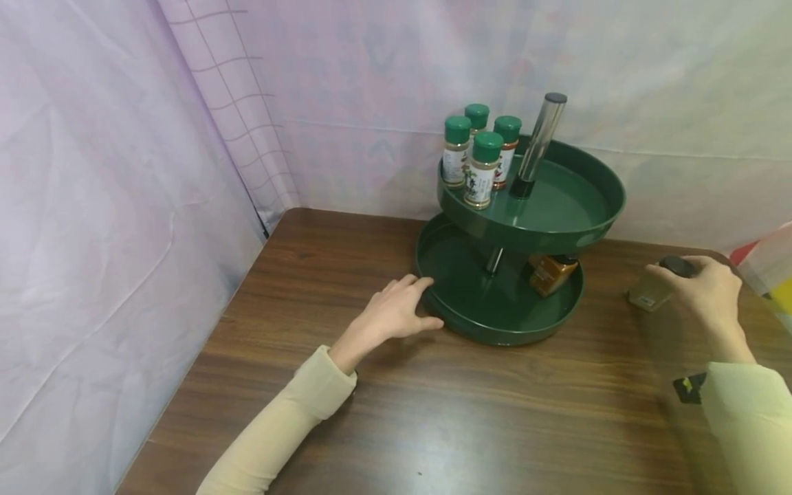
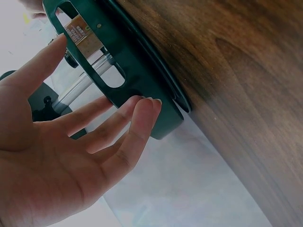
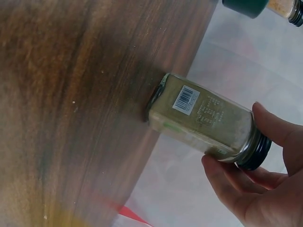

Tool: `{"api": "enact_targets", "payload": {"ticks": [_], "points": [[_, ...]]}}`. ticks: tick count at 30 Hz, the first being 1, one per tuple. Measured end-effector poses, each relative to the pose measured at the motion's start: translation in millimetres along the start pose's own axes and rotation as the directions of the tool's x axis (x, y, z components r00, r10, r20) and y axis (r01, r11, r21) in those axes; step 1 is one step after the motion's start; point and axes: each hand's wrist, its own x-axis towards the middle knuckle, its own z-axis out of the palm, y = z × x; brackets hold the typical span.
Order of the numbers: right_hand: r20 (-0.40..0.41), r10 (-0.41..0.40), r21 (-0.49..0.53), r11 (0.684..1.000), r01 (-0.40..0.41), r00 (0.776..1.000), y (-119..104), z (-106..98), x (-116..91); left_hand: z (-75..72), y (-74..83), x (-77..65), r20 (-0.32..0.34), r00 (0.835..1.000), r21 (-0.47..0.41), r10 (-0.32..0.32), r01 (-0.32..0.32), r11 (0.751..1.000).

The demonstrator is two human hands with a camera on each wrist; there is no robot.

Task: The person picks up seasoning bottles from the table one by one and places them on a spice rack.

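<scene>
My right hand pinches a square glass spice jar just below its black lid, thumb on one side and fingers on the other. Pale greenish-brown powder fills the jar, and its base is close to the tabletop, right of a green two-tier turntable rack. At the left side of the rack's lower tray is my left hand, fingers spread and lightly bent, fingertips right at the outer wall. Another square spice jar, orange-brown with a dark lid, stands tilted in the lower tray's right side.
Several green-capped spice bottles stand on the left of the upper tray, beside a metal post. A small black item lies by the right sleeve. White cloth hangs behind the wooden table.
</scene>
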Motion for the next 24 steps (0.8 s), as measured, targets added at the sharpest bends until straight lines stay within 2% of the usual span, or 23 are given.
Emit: {"api": "enact_targets", "payload": {"ticks": [10,16,24], "points": [[-0.053,0.007,0.009,1.0,-0.006,0.999,0,0,-3,0.0,0.2,-0.7,0.0,1.0,0.002,0.001,-0.001,1.0],[-0.147,-0.006,0.004,1.0,0.007,0.989,-12,0,-6,-0.3,0.9,-1.2,0.005,1.0,0.01,-0.004,0.004,1.0],[-0.186,-0.01,0.074,0.997,0.024,0.983,-31,-9,-15,-0.3,0.8,-1.4,0.003,1.0,0.012,-0.004,0.004,1.0]]}}
